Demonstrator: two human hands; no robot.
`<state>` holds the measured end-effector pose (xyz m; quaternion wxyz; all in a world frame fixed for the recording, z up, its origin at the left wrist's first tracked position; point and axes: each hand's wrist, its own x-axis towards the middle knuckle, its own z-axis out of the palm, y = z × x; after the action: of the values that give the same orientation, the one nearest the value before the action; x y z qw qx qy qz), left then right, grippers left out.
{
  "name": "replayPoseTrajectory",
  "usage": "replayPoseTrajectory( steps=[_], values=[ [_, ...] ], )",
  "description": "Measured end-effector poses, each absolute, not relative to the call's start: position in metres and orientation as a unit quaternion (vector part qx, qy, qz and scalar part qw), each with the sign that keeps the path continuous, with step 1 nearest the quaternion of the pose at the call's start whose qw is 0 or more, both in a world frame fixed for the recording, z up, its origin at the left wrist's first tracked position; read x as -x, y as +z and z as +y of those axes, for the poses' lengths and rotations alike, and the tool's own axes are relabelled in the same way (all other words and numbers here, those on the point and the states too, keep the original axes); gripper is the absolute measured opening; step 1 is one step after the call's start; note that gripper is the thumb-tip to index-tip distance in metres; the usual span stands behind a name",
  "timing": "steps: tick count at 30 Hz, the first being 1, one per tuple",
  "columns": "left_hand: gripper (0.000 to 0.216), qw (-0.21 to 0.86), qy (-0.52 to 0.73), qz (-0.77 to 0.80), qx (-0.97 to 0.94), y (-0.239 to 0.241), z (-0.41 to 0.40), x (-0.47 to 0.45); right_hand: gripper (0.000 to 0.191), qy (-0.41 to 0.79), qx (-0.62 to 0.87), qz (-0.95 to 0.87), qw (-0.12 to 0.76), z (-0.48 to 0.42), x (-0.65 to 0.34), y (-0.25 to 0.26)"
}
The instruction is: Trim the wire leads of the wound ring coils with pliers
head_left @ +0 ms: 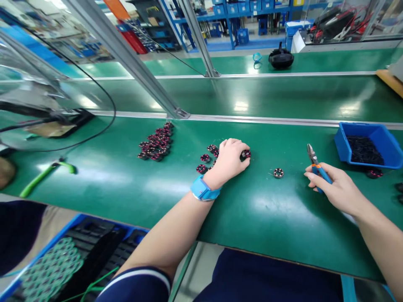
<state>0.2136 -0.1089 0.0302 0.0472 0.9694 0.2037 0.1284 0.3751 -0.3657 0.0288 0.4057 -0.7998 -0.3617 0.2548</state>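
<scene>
My left hand point(231, 160), with a blue wrist strap point(203, 189), rests on the green bench point(126, 188) with its fingers curled round a small round black-and-red coil part point(246, 154). A few more such parts point(205, 158) lie just left of it. One single coil part point(278, 173) lies between my hands. My right hand point(333, 186) is closed on the blue-and-orange handles of small cutting pliers point(315, 162), whose jaws point up and away.
A pile of coil parts point(156, 142) lies further left. A blue bin point(368, 144) of black pieces stands at the right. A green-handled tool point(47, 173) lies at the left. A blue tray point(69, 256) of ring parts sits below the bench edge.
</scene>
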Motion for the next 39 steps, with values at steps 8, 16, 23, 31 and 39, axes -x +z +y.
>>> replayPoseTrajectory(
  steps=[8, 16, 23, 31, 39],
  values=[
    [0.068, 0.221, 0.209, 0.073, -0.950, 0.038, -0.157, -0.216, 0.031, 0.295, 0.774, -0.342, 0.444, -0.360, -0.372, 0.034],
    [0.010, 0.404, 0.174, 0.019, -0.898, 0.016, -0.193, -0.238, 0.025, 0.378, 0.706, -0.338, 0.494, -0.347, -0.356, 0.036],
    [0.037, 0.496, 0.129, 0.035, -0.858, 0.029, -0.200, -0.230, 0.024, 0.413, 0.684, -0.317, 0.512, -0.341, -0.351, 0.036],
    [0.037, 0.546, 0.225, 0.070, -0.804, 0.035, -0.192, -0.225, 0.037, 0.469, 0.640, -0.238, 0.560, -0.337, -0.345, 0.035],
    [0.028, 0.484, 0.214, 0.050, -0.847, 0.035, -0.195, -0.231, 0.042, 0.497, 0.610, -0.221, 0.576, -0.334, -0.341, 0.036]
  ],
)
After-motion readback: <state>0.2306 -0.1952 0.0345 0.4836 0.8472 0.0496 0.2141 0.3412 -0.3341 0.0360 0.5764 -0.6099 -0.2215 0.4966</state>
